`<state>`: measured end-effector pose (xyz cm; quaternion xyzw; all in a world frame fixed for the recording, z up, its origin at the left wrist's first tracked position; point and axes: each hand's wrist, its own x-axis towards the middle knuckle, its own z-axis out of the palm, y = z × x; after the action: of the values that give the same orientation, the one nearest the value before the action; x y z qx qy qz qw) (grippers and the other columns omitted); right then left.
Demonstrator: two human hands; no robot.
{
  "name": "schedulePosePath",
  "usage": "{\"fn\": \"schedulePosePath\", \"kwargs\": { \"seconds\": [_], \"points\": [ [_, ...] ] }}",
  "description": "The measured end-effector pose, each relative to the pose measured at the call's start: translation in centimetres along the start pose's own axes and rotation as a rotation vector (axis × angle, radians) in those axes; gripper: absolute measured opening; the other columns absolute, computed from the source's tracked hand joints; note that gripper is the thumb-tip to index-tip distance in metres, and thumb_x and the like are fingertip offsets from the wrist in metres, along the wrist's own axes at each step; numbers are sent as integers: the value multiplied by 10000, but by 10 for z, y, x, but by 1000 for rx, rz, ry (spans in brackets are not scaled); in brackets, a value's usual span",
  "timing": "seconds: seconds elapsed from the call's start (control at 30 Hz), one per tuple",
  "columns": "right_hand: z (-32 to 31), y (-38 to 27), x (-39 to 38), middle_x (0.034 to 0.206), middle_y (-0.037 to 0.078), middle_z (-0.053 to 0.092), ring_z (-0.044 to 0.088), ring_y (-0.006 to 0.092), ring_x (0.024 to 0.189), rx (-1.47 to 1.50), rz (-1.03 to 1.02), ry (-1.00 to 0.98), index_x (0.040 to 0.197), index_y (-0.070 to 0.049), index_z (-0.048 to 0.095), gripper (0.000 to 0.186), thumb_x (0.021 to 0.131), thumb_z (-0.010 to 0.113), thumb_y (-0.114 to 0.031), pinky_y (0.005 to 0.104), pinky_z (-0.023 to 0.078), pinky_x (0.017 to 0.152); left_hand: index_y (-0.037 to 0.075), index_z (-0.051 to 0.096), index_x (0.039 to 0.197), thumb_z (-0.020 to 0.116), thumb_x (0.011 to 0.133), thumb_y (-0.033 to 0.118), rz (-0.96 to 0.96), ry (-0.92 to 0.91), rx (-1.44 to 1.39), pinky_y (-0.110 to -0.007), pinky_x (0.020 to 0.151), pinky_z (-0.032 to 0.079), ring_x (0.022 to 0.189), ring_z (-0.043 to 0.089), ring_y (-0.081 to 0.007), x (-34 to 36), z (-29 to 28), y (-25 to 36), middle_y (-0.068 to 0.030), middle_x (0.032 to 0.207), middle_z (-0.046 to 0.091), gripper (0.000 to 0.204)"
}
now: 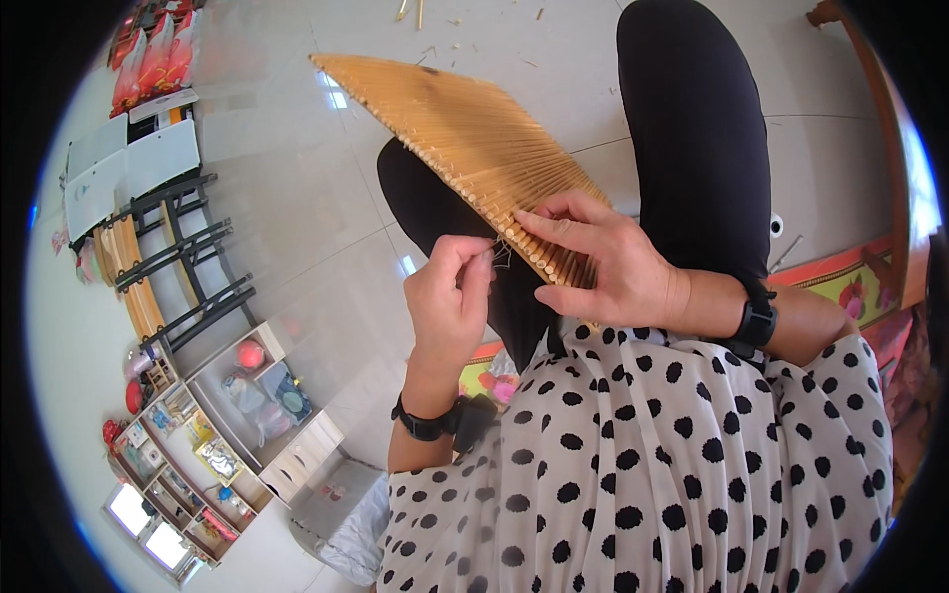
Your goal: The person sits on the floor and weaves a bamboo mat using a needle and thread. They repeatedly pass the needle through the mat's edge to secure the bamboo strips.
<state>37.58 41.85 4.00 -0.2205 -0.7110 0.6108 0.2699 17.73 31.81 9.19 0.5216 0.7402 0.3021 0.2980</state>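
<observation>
A flat panel of thin straw-coloured stalks (pixel 450 114), laid side by side, rests tilted across my lap. Its row of cut stalk ends runs toward my hands. My right hand (pixel 618 252) grips the panel near its close end, fingers on top and thumb at the lower edge. Just left of that edge, my left hand (pixel 450 292) is closed in a pinch on a thin pale thread (pixel 502 255). The thread loops between my fingertips and the stalk ends. Whether a needle is in the pinch is too small to make out.
My dark-trousered knees (pixel 692 119) lie beneath and beside the panel. Bits of stalk (pixel 420 15) are scattered on the tiled floor (pixel 326 267). At left stand a shelf unit (pixel 188 465) and folded black-framed furniture (pixel 188 257). A wooden edge (pixel 905 188) rises at right.
</observation>
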Motion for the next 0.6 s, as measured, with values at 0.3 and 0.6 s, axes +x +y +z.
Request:
{"fn": "schedulePosePath", "kwargs": {
  "seconds": [0.3, 0.6],
  "points": [
    [-2, -3, 2, 1238, 203, 579, 638, 332, 1089, -19, 8, -24, 1380, 18, 598, 704, 752, 831, -198, 379, 542, 932, -7, 539, 992, 595, 985, -17, -106, 30, -146, -240, 601, 541, 640, 649, -105, 5, 13, 16, -70, 750, 686, 57],
    [2, -3, 2, 1223, 222, 590, 648, 355, 1080, -63, -28, -35, 1361, 62, 589, 688, 756, 803, -187, 383, 555, 923, 21, 414, 1027, 575, 938, -76, -74, 127, -77, -326, 579, 523, 636, 678, -203, 7, 26, 25, -102, 720, 621, 208]
  ]
}}
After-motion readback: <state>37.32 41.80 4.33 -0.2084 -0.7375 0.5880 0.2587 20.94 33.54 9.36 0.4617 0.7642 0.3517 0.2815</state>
